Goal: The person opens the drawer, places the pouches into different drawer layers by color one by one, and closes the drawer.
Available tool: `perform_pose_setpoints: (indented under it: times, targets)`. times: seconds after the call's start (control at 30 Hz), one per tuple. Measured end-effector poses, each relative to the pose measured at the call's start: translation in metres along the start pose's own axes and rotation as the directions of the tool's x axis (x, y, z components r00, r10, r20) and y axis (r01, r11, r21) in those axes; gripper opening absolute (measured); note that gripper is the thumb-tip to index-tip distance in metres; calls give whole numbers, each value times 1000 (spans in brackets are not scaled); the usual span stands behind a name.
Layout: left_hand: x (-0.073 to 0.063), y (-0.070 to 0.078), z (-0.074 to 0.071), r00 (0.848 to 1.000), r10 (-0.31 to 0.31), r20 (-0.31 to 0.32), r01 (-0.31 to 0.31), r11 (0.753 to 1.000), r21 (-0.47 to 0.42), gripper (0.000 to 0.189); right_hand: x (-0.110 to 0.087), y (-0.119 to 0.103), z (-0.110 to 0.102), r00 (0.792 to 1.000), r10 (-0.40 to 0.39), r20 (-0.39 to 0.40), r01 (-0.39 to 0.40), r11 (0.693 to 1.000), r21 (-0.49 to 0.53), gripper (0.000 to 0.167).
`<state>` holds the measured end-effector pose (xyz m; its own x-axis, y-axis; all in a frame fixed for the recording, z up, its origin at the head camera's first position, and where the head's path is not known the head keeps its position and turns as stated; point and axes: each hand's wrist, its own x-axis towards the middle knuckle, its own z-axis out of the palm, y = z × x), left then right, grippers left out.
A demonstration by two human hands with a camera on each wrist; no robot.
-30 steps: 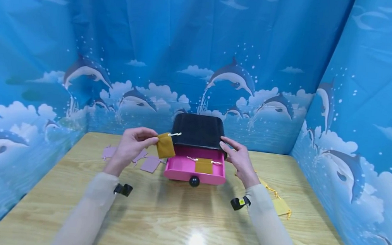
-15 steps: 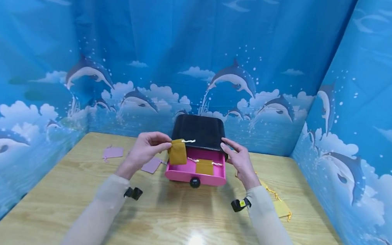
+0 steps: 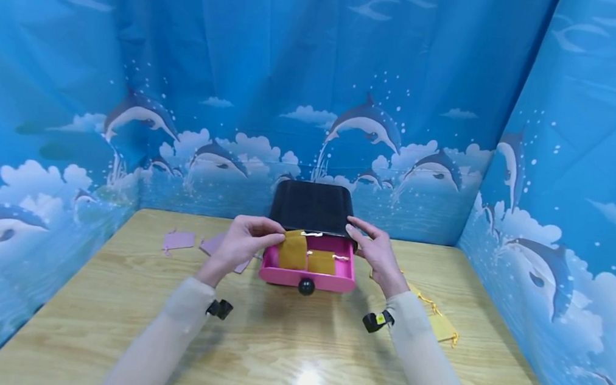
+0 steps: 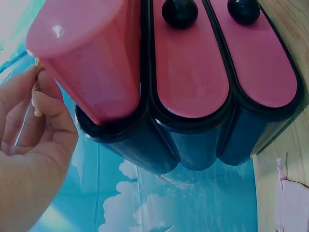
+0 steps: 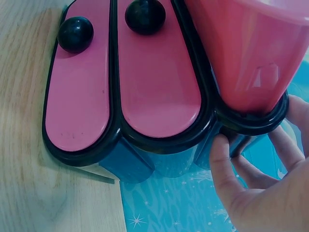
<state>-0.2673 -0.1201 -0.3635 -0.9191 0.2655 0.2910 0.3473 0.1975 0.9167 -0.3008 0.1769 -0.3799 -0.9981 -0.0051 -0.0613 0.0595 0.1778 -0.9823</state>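
My left hand [image 3: 243,242] pinches a mustard drawstring pouch [image 3: 293,252] by its upper left corner, low over the left half of the pulled-out pink drawer [image 3: 278,277]. Only a thin edge of that pouch shows between the fingertips in the left wrist view. A second mustard pouch [image 3: 324,263] lies inside the drawer, to the right. The drawer is the top one of a black cabinet [image 3: 312,206]. My right hand [image 3: 378,257] holds the cabinet's upper right side, with thumb and fingers around the black rim in the right wrist view.
Two lower drawers with black knobs, such as the middle drawer [image 5: 159,87], are pushed in. Several lilac pouches, one of them a pouch [image 3: 178,240] at far left, lie left of the cabinet. Yellow pouches [image 3: 441,326] lie to the right. A dolphin-print curtain [image 3: 229,88] surrounds the table.
My left hand has carried the mustard pouch rightward and down, from beside the cabinet to over the open drawer. The right hand has kept its hold on the cabinet.
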Motion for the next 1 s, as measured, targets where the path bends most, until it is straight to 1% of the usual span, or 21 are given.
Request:
perform_pose_setpoints:
  times: [0.17,0.37,0.43,0.53,0.7,0.83,1.0]
  targets:
    - [2,1,3,999,-20,45,18,999,51,16,1,0,0,1000,-1,3,1,1000,4,48]
    - [4,1,7,992,-57,109,42,990,131,15,-1,-2,-1,1000,21,-4,-21,1000,2,49]
    - [4,2,7,992,-56,113,39,989,146,15,-1,-1,-1,999,33,-5,-33,999,-5,50]
    - [5,1,8,994,-49,99,33,988,150,16,0,-1,-1,999,45,-8,-45,999,-8,50]
    - [5,0,8,995,-55,79,42,988,149,17,-1,-1,0,999,39,-6,-39,999,-2,50]
    - [5,1,9,994,-63,94,46,983,177,16,-1,-2,0,999,37,-3,-37,999,0,49]
    - [4,2,9,992,-40,119,15,979,204,16,0,0,0,1000,26,1,-27,1000,8,49]
